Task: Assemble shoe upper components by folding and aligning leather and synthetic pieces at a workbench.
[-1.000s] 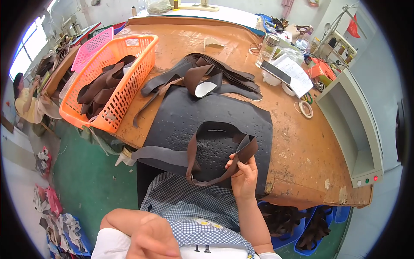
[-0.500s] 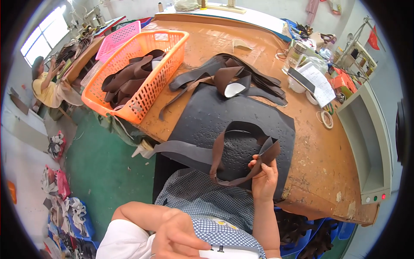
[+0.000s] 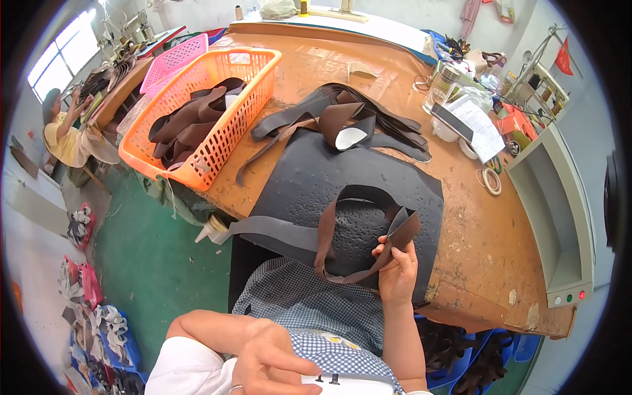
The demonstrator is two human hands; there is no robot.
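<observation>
A long brown strip [image 3: 327, 238], grey on its other face, is looped over a black pitted mat [image 3: 289, 172]. My right hand [image 3: 397, 273] is closed on the overlapped end of that loop, thumb and fingers pinching it. The strip's grey tail runs left past the mat's near edge. Close to my body, my left hand [image 3: 273, 362] is raised away from the strip, its fingers stretched out and apart. Beside those fingertips is a white flat thing [image 3: 349, 384] with small black marks, partly cut off by the lower edge.
An orange basket [image 3: 263, 76] of brown strips stands on the worn brown table [image 3: 484, 263]. More strips [image 3: 395, 125] lie beyond the mat. A phone [image 3: 452, 123], papers and a glass jar crowd the right side; a grey open-fronted box [image 3: 559, 217] stands there. A person [image 3: 62, 131] sits far left.
The whole view shifts slightly left. The right hand keeps its pinch on the strip, and the left hand stays near my body with fingers stretched.
</observation>
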